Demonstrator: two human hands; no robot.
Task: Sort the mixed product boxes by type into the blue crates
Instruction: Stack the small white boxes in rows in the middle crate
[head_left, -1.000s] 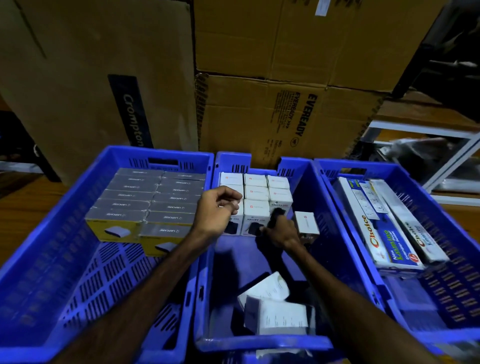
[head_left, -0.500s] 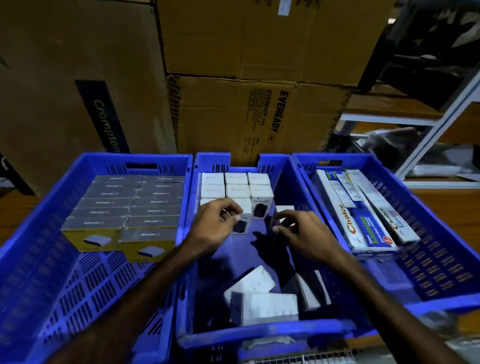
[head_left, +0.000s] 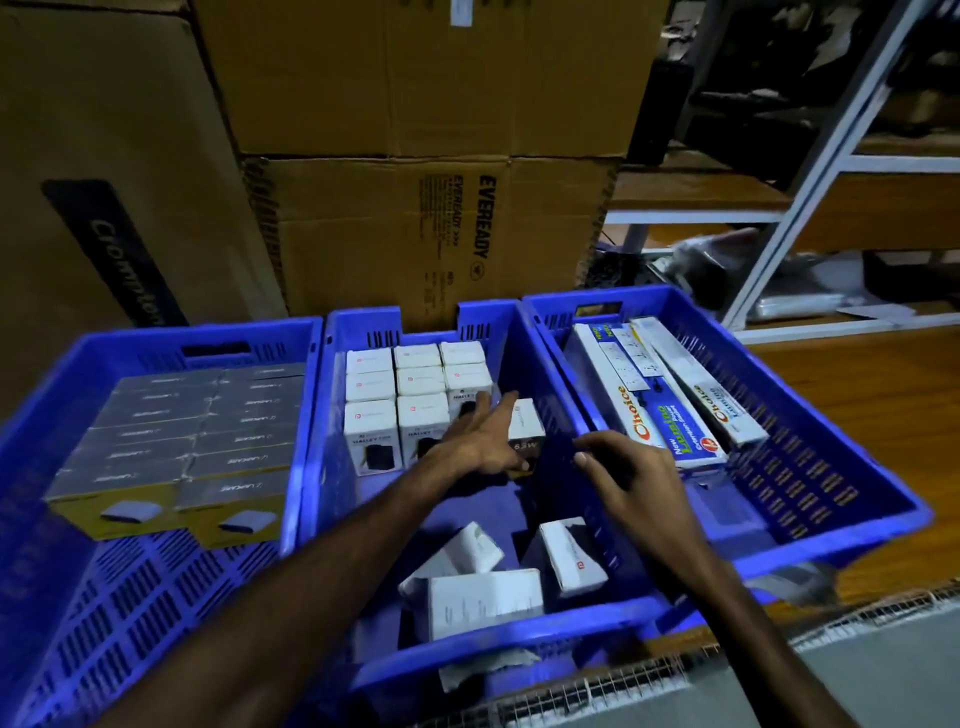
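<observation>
**Middle crate is nearly squared away, loose ones up front still waiting**

Nearest to us, against the front wall of the middle crate (head_left: 519, 657), three loose white boxes (head_left: 483, 597) lie tumbled at odd angles, so we'd guess those are next in line for stacking. Our right hand (head_left: 631, 483) hovers over the rim between the middle and right crates, fingers loosely curled and holding nothing as far as we can see, probably just getting out of the way. Our left hand (head_left: 480, 441) reaches further in, fingers stretched out flat against a single white box (head_left: 527, 428) at the right end of the front row, looks like we're nudging it snug against its neighbours rather than gripping it. Behind it the stacked white boxes (head_left: 415, 395) sit upright in tidy rows against the back wall, logos up, easy to count. The left crate (head_left: 156, 343) holds grey-topped boxes (head_left: 197, 441) packed toward its back half, and the right crate (head_left: 831, 447) has long Choice boxes (head_left: 644, 415) laid lengthwise. Big cardboard cartons (head_left: 415, 234) stand behind everything.
</observation>
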